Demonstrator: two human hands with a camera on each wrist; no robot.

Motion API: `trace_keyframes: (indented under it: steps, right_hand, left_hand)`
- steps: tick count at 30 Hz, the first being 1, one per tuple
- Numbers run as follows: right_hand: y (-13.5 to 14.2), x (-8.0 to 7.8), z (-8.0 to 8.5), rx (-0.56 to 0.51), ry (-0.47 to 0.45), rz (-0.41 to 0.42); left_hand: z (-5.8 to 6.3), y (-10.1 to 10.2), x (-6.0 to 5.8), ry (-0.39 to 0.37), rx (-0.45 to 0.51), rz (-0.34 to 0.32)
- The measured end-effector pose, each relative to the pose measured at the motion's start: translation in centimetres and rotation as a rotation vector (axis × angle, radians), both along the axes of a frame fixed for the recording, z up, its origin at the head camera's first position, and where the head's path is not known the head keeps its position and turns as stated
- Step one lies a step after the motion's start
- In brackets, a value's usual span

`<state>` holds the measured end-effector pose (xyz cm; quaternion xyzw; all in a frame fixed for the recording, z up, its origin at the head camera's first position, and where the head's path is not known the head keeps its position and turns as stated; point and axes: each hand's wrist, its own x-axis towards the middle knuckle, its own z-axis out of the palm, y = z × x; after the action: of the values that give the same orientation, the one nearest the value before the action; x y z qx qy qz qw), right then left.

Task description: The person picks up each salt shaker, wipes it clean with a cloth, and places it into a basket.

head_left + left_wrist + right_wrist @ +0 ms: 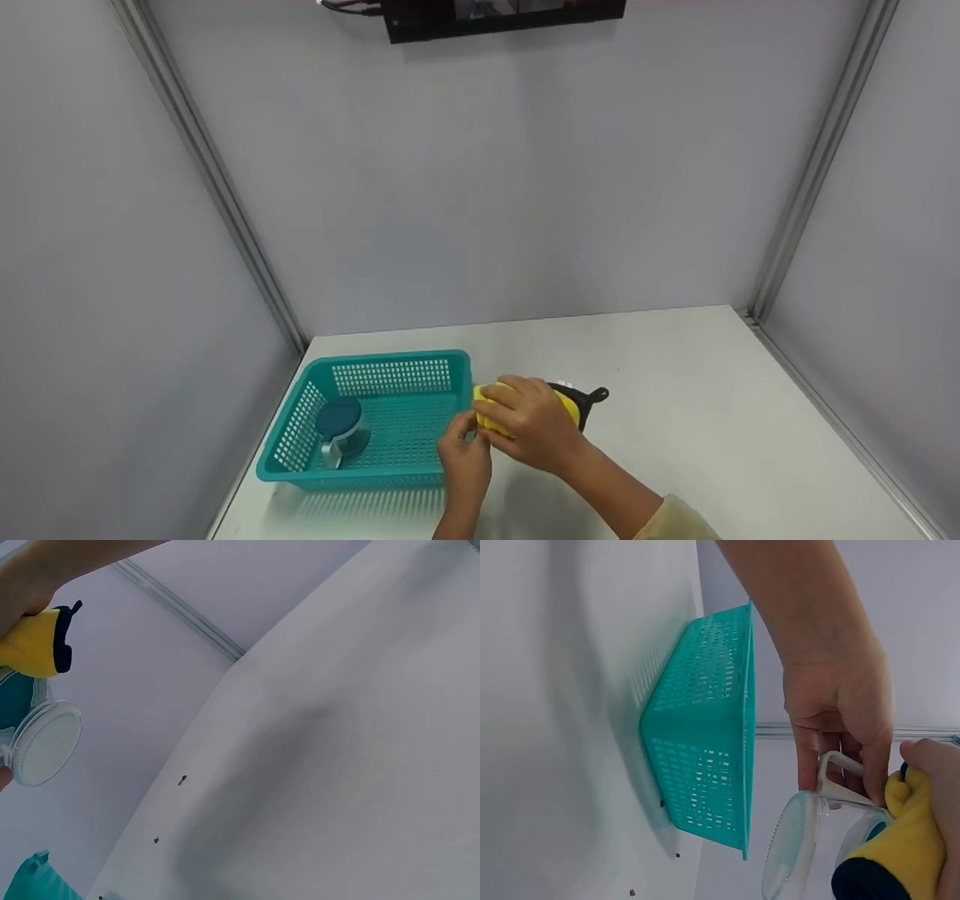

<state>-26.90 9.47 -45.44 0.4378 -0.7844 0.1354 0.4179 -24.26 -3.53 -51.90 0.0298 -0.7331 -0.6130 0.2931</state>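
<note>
- The clear glass cup with a looped handle (810,840) is up off the white tabletop (712,420), just beside the right wall of the teal perforated plastic basket (390,420); from the head view it is hidden behind my hands.
- My left hand (465,457) has its fingers curled round the cup's handle and rim.
- My right hand (532,424) is clenched round a yellow cloth mitt with black trim and a hanging loop (570,405), pressed against the cup.
- I judge the cup to be stiff, smooth, fairly light and breakable, and slippery if wet; the handle is the surest hold, with the soft mitt cushioning the wall.
- The mitt looks plush and pliable and would bunch easily.
- Inside the basket a second clear cup (341,431) lies with something dark blue in it.
- The basket is rigid lattice plastic, and grey panel walls with metal corner strips (217,187) enclose the table.
</note>
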Motion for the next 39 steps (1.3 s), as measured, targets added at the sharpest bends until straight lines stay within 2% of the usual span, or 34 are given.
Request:
trace_keyframes:
  steps: [4,13,20,24,27,34,39]
  right_hand:
    - [0.3,0.2,-0.3,-0.025,0.022,-0.017]
    - [1.1,0.2,-1.2,-0.102,0.088,-0.013]
    - [1.3,0.0,-2.0,-0.231,0.147,0.022]
    - [1.3,0.0,-2.4,-0.305,0.148,0.016]
    - [1.3,-0.2,-2.7,-0.359,0.141,0.013]
    - [1.6,-0.5,-3.5,-0.470,0.099,0.017]
    - [1.6,-0.7,-3.8,-0.510,0.101,0.022]
  left_hand:
    - [0.3,0.1,0.0,-0.015,0.017,0.001]
    - [0.7,0.0,-0.3,0.021,0.019,0.021]
    - [0.9,-0.1,-0.2,0.040,0.126,-0.030]
    - [1.1,-0.1,-0.3,0.033,0.135,-0.017]
    - [1.7,-0.1,-0.2,0.019,0.131,-0.002]
    - [4.3,0.3,1.5,0.015,0.136,-0.009]
    - [4.4,0.4,1.5,0.012,0.146,-0.009]
